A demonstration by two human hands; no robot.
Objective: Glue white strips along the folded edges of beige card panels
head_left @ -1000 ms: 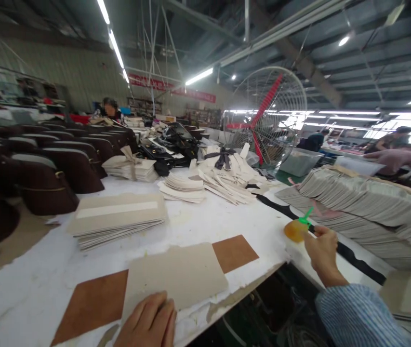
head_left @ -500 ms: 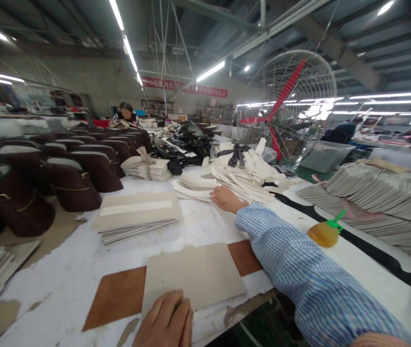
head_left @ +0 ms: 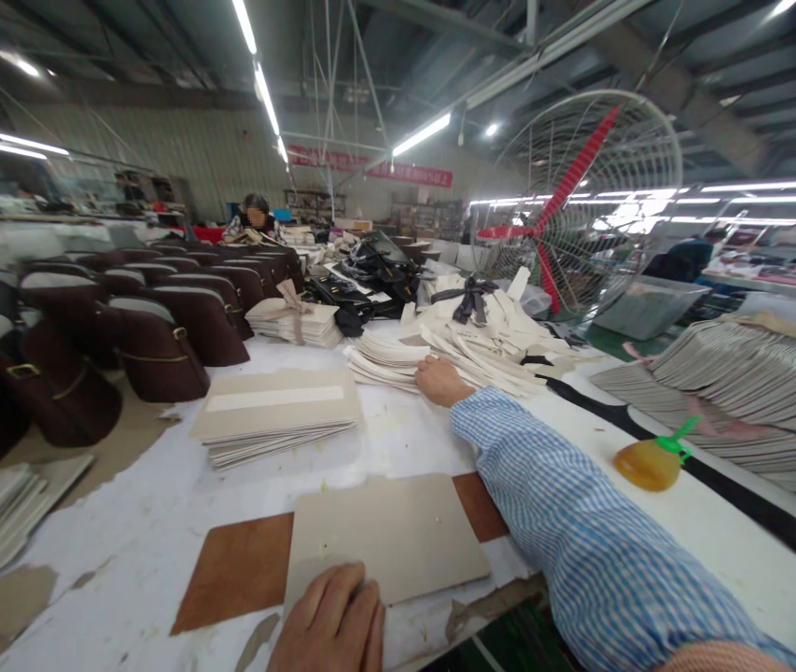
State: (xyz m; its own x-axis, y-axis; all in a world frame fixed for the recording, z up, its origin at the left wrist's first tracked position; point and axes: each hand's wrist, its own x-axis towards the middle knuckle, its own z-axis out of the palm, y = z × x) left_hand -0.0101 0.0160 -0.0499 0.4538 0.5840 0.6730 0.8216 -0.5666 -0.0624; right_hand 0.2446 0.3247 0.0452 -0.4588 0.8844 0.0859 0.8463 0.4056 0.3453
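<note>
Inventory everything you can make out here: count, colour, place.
flat board: one, beige, foreground
brown panels: two visible, brown, flanking flat board
board stack: one, beige, beyond flat board
curved strips: many, cream, centre
tied bundle: one, cream, left of curved strips
black heap: one, black, beyond tied bundle
bags: many, dark brown, left
bottle: one, amber and green, right
black strip: one, black, beside bottle
grey pieces: many, grey, far right
tabletop: at least one, white, foreground
fan: one, red blades, beyond tabletop
banner: at least one, red, back wall
person: at least one, colours unclear, background
lamps: several, white, overhead
left hand: one, bare, on flat board
right hand: one, bare, at curved strips
sleeve: one, blue checked, right arm
</note>
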